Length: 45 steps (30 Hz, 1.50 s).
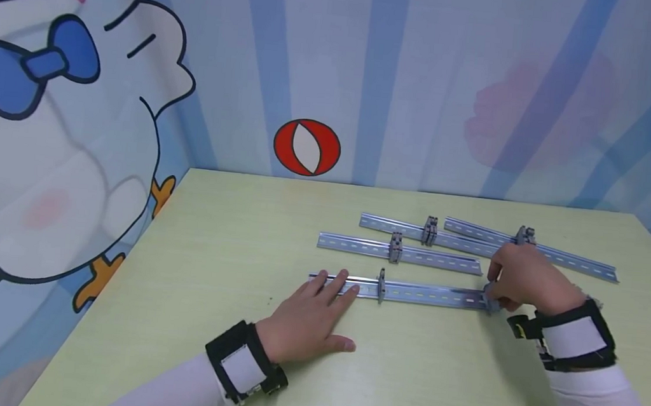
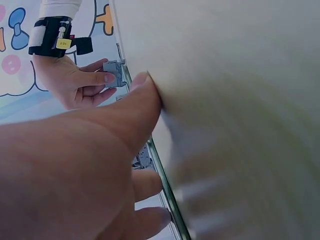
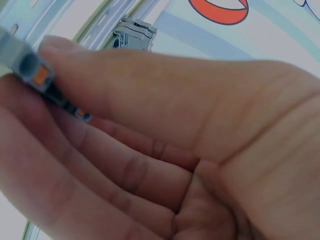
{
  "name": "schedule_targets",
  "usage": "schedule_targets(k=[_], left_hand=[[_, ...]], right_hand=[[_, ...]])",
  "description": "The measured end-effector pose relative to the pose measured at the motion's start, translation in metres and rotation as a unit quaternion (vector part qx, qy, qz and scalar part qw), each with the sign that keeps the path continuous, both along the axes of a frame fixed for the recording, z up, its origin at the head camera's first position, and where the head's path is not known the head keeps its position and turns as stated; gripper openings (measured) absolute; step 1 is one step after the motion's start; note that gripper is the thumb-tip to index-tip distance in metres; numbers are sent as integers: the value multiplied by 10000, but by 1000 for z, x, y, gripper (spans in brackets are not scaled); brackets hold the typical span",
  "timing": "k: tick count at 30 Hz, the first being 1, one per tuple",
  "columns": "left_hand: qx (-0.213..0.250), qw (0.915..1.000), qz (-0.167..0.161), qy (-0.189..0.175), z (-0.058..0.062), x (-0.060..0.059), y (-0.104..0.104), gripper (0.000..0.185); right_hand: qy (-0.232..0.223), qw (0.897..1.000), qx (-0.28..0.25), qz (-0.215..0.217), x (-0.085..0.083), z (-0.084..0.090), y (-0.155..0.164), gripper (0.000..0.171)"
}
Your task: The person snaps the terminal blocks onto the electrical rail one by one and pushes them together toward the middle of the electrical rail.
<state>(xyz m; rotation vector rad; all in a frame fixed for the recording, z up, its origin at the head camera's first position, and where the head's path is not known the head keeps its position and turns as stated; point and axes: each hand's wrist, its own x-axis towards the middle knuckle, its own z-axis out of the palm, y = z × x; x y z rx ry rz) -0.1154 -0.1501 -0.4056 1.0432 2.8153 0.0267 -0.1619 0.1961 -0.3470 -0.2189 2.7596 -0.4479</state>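
A slotted metal DIN rail [image 1: 433, 295] lies nearest me on the table. My left hand [image 1: 307, 322] rests on its left end, fingers spread and fairly straight, thumb on the tabletop. One thin grey terminal block [image 1: 381, 286] stands on this rail, right of those fingers. Toward the rail's right side, my right hand [image 1: 534, 280] pinches another grey terminal block [image 2: 113, 73] between thumb and fingers, at the rail. Orange spots show on the held block [image 3: 30, 62] in the right wrist view. Whether it is seated on the rail cannot be told.
Behind lie three more DIN rails: one in the middle [image 1: 345, 243], one farther back [image 1: 384, 223] and one slanting right [image 1: 579, 261]. Each carries a small group of grey terminal blocks [image 1: 395, 247]. A printed backdrop [image 1: 336, 70] stands along the table's [image 1: 214, 232] far edge.
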Motion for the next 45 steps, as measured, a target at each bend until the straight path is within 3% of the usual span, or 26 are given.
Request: schedule_targets(k=[7,12,19,29,38,43,45], left_hand=[[-54,9999,-75,53,2,0,1,85],[-54,9999,-106,49,2,2,1,85],[-66,9999,-106,63,0,1,1,85],[-270,9995,-98,159,-1,0,-1,84],[-349,9990,-167,230,2,-3,0,84],[-364,9991,-77,179,1,0,0,84],[-317,9994,-70,132,1,1,1,84]], right_hand=[[354,9993,-95,29,-1,-3,1,12],[336,9993,-17,-177,-1,-6,-4,3],[340,9991,224,-106,-3,-8,-9,11],[351,9993,106,50,-5,-9,-14,42],[687,9974,190,76,2,-12,-12,37],[131,9994,-314,4,-1,-12,1,13],[-312,9972,-677,-34,-3,-10,13,17]])
